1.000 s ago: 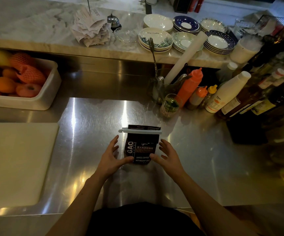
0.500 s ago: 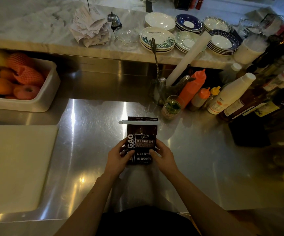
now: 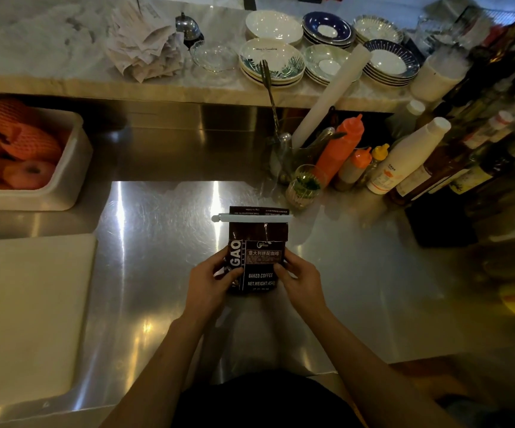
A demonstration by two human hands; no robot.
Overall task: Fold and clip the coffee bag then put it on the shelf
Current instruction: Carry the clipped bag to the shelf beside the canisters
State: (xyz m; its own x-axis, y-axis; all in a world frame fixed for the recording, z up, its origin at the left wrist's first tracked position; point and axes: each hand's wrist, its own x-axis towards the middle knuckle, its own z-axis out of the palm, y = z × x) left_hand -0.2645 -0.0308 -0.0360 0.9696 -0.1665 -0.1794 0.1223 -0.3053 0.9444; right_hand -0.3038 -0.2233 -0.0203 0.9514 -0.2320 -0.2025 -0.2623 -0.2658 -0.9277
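A dark brown coffee bag (image 3: pixel 259 257) with white lettering is held upright over the steel counter (image 3: pixel 358 273). A long white clip (image 3: pixel 251 217) is clamped across its folded top. My left hand (image 3: pixel 210 282) grips the bag's lower left side, thumb on the front. On the lower right side my right hand (image 3: pixel 299 279) grips it the same way. The bag's bottom edge is partly hidden behind my fingers.
A white cutting board (image 3: pixel 24 316) lies at the left. A white tub of fruit (image 3: pixel 27 162) sits at the back left. Squeeze bottles (image 3: pixel 339 149), a small glass (image 3: pixel 304 186) and tall bottles (image 3: pixel 466 162) crowd the right. Stacked plates (image 3: pixel 271 60) and a paper pile (image 3: pixel 145 44) fill the marble ledge.
Both hands went from open beside the bag to closed around its lower sides, and the bag now stands higher in my grasp.
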